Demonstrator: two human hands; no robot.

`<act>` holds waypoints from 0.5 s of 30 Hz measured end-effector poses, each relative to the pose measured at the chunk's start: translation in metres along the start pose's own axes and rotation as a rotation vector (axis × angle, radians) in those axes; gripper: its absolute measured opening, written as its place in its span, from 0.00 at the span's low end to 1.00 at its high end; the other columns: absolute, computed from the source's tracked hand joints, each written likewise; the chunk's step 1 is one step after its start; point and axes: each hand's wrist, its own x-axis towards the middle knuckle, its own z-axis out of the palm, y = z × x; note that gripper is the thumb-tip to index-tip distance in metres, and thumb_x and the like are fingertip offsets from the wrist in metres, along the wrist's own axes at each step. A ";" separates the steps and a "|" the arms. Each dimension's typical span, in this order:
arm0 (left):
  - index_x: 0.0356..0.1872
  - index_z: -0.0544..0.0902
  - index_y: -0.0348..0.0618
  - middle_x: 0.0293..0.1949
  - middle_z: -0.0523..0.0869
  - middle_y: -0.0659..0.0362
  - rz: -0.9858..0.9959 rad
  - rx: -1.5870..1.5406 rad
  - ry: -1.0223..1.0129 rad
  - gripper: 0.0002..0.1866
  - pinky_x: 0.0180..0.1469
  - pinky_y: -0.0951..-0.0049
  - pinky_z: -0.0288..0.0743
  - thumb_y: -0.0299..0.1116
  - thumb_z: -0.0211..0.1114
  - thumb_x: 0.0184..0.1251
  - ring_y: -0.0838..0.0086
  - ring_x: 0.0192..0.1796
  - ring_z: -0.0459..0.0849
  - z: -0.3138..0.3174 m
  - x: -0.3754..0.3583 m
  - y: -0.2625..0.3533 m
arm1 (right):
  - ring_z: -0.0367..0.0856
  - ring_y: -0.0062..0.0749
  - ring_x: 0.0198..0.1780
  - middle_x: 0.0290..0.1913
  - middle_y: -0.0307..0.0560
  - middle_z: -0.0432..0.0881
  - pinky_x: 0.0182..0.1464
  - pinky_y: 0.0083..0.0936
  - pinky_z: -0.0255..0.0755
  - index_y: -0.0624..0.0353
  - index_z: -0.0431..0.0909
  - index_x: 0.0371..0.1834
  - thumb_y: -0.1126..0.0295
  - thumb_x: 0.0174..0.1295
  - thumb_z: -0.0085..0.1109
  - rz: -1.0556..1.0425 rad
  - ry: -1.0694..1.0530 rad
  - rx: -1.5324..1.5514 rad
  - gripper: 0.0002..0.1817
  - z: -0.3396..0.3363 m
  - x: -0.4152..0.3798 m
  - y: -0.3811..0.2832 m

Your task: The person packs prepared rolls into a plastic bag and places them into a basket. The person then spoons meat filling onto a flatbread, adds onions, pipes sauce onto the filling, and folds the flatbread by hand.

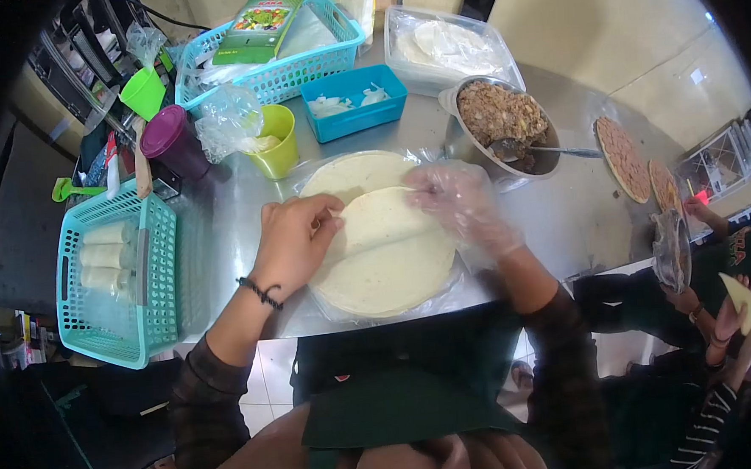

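Note:
A stack of round pale flatbreads (378, 281) lies on clear plastic on the metal table, right in front of me. The top flatbread (383, 221) is partly raised at its far edge, with a crease across its middle. My left hand (303, 238), bare and with a dark bracelet at the wrist, pinches its left edge between thumb and fingers. On the right edge, my right hand (463, 204) in a clear plastic glove has its fingers closed on the same flatbread.
A pot of minced filling (472, 140) with a spoon stands back right. Behind are a blue tub (357, 121), a lidded box (401, 67) and a yellow-green cup (274, 155). A turquoise basket (161, 271) holds rolls at left. Co-workers' hands (728, 314) show at far right.

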 end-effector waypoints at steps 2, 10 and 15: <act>0.33 0.81 0.43 0.26 0.82 0.58 -0.070 0.010 -0.071 0.05 0.40 0.66 0.65 0.29 0.64 0.55 0.65 0.31 0.80 0.000 0.008 -0.003 | 0.78 0.40 0.34 0.33 0.50 0.81 0.40 0.32 0.71 0.62 0.79 0.33 0.70 0.54 0.61 0.156 -0.070 0.149 0.07 0.006 0.009 0.007; 0.26 0.84 0.49 0.26 0.82 0.55 0.082 0.507 -0.171 0.06 0.41 0.54 0.64 0.33 0.60 0.56 0.59 0.36 0.80 0.011 0.023 -0.020 | 0.78 0.35 0.34 0.31 0.46 0.78 0.40 0.32 0.72 0.60 0.76 0.32 0.69 0.63 0.48 -0.130 -0.217 0.075 0.09 0.057 0.021 0.077; 0.30 0.84 0.46 0.32 0.80 0.55 0.118 0.534 -0.152 0.06 0.47 0.62 0.60 0.25 0.60 0.52 0.61 0.40 0.77 0.018 0.037 -0.006 | 0.74 0.46 0.33 0.30 0.52 0.74 0.36 0.40 0.68 0.61 0.72 0.29 0.63 0.57 0.55 -0.202 0.078 0.080 0.11 0.047 0.023 0.047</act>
